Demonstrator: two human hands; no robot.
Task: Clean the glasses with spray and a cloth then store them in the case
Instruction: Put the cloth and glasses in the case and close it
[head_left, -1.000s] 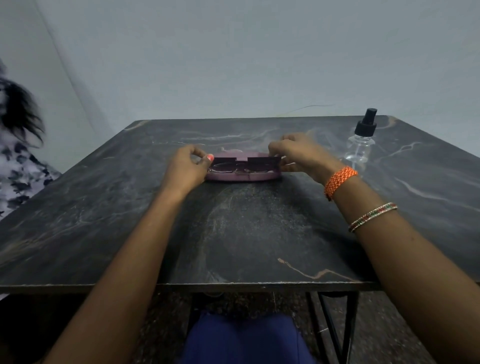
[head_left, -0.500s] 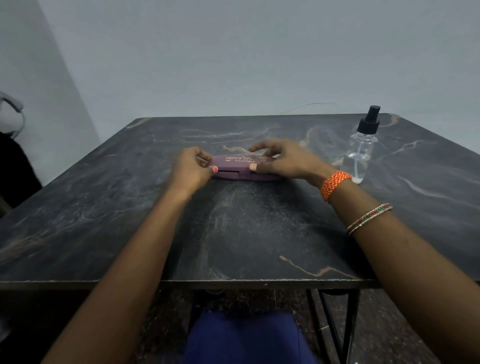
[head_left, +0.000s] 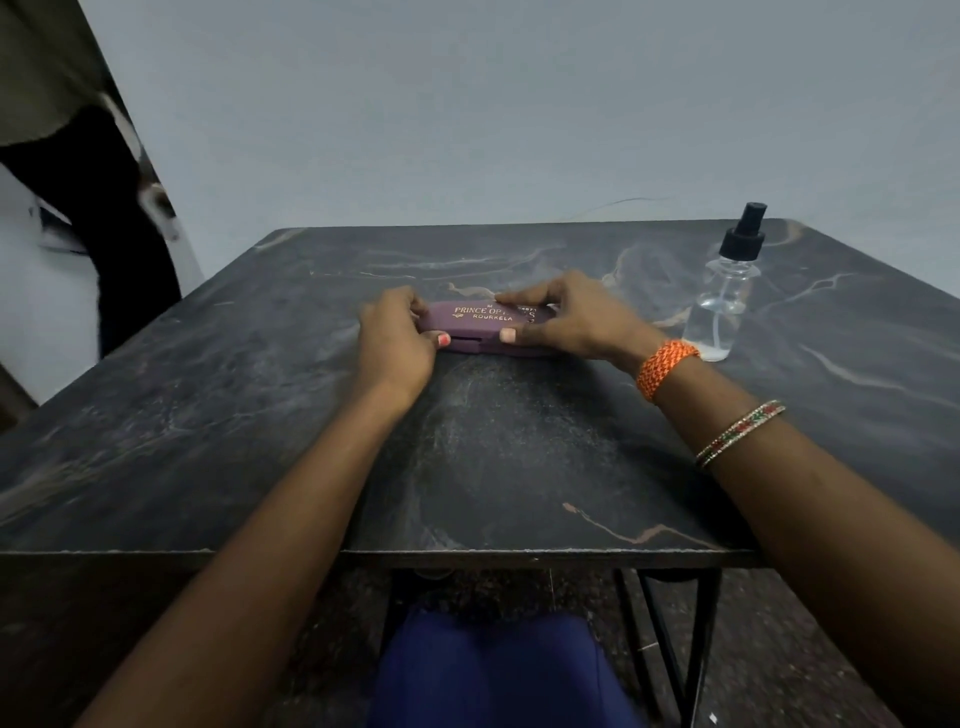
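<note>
Head view: we see the purple case flat on the dark table, lid down, between both hands. Left hand grips its left end, right hand clamps the right end, thumbs on the front edge. Spray bottle stands just right of the right wrist.

What I can't see

My right hand covers part of the gold lettering on the case; a blurred figure at far left is cut off by the edge.
</note>
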